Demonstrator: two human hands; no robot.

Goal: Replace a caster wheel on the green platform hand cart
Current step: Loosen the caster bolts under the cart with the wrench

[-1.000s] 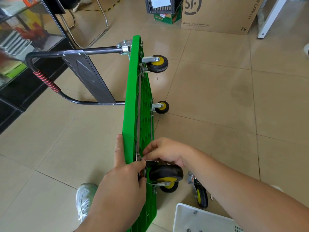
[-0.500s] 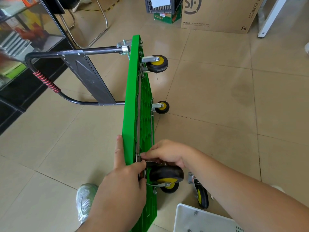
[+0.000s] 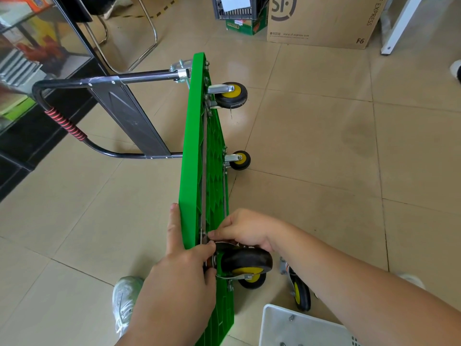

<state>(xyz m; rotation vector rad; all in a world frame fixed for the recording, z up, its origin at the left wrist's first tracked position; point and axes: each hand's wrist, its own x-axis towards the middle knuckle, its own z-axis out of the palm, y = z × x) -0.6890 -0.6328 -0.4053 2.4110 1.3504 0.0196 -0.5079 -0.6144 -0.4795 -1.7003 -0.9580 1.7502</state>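
Green platform hand cart [image 3: 192, 171] stands on its long edge on the tiled floor [image 3: 324, 158] exactly as it did a second ago, so the fitting is, I judge, still underway. Your left hand [image 3: 179, 278] keeps clamping the deck's near edge, forefinger straight along its top face, while your right hand [image 3: 247, 228] has crept slightly nearer the caster wheel [image 3: 245, 262], fingers curled over its base; any bolt they pinch is hidden. That caster, black-tyred with a yellow hub, sits against the ribbed underside.

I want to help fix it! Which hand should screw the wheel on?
Likely the right hand: its fingertips pinch at the wheel mount, while the left hand grips the cart edge.
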